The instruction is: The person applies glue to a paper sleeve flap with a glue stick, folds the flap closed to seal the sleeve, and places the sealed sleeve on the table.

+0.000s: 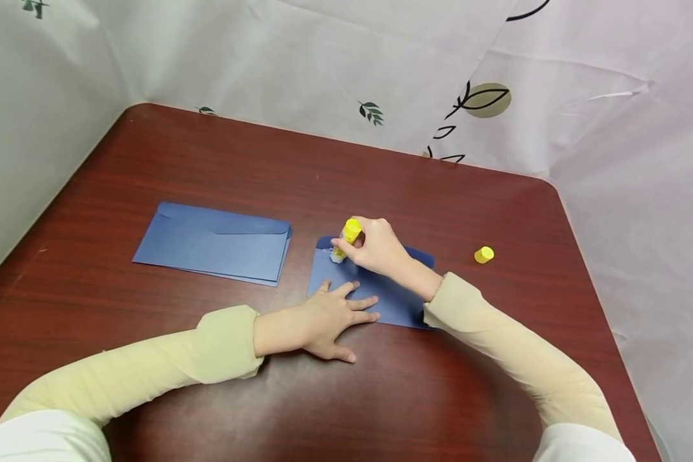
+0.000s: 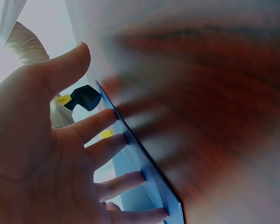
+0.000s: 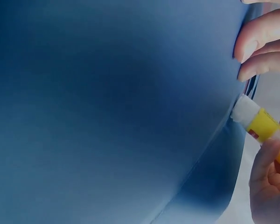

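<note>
A blue envelope lies on the table with its darker flap folded out along the far side. My right hand pinches a yellow glue stick, tilted, its white tip down at the envelope's far left corner. A whitish glue smear shows beside the tip. In the right wrist view the glue stick meets the paper near the flap's fold. My left hand rests with spread, straight fingers on the envelope's near left part. The left wrist view shows its fingertips pressing along the edge of the envelope.
A small stack of blue envelopes lies to the left on the brown table. The yellow glue cap stands on the right. White patterned sheeting hangs behind the table and at both sides.
</note>
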Available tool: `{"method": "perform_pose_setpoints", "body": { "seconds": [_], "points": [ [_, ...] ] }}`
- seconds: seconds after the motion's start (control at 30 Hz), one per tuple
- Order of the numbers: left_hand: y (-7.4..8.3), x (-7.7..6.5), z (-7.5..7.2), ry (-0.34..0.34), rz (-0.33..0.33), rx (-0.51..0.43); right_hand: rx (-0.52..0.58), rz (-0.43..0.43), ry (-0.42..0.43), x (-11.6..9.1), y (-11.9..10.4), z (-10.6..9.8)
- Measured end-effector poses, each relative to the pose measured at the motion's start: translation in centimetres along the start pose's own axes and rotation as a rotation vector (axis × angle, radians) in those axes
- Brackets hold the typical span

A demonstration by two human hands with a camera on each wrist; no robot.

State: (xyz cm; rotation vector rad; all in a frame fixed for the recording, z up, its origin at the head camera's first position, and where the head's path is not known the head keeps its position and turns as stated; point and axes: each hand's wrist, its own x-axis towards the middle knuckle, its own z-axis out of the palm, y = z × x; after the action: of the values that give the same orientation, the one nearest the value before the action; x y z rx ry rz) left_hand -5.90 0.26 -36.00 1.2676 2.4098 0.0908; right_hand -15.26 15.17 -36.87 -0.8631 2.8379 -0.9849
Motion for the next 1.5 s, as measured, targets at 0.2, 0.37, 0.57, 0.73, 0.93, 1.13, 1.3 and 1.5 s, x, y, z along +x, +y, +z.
{"method": "perform_pose_setpoints", "body": {
  "seconds": [0.2, 0.37, 0.57, 0.73, 0.93, 1.13, 1.3, 1.5],
  "points": [
    [0.0, 0.0, 0.1, -0.002, -0.008, -0.002, -0.04, 0.029, 0.022, -1.4, 1.0, -1.0],
    [-0.1, -0.2, 0.1, -0.006, -0.01, -0.028, -0.082, 0.039, 0.06, -2.7, 2.1, -1.9],
    [-0.2, -0.3, 0.1, -0.005, -0.007, -0.045, -0.137, 0.058, 0.099, -4.5, 3.7, -3.4],
    [-0.3, -0.5, 0.2, 0.003, -0.015, -0.043, -0.168, 0.09, 0.127, -6.3, 5.0, -4.7],
    [-0.3, -0.6, 0.3, 0.009, -0.016, -0.05, -0.195, 0.148, 0.163, -8.1, 6.1, -6.0],
    [-0.3, -0.6, 0.2, 0.009, -0.016, -0.057, -0.211, 0.174, 0.198, -9.3, 6.8, -6.7],
    [-0.2, -0.4, 0.2, 0.006, -0.008, -0.06, -0.224, 0.176, 0.22, -9.7, 6.9, -7.0],
    [-0.1, 0.0, 0.2, 0.015, 0.009, -0.058, -0.186, 0.102, 0.118, -10.6, 7.4, -8.1]
  ]
}}
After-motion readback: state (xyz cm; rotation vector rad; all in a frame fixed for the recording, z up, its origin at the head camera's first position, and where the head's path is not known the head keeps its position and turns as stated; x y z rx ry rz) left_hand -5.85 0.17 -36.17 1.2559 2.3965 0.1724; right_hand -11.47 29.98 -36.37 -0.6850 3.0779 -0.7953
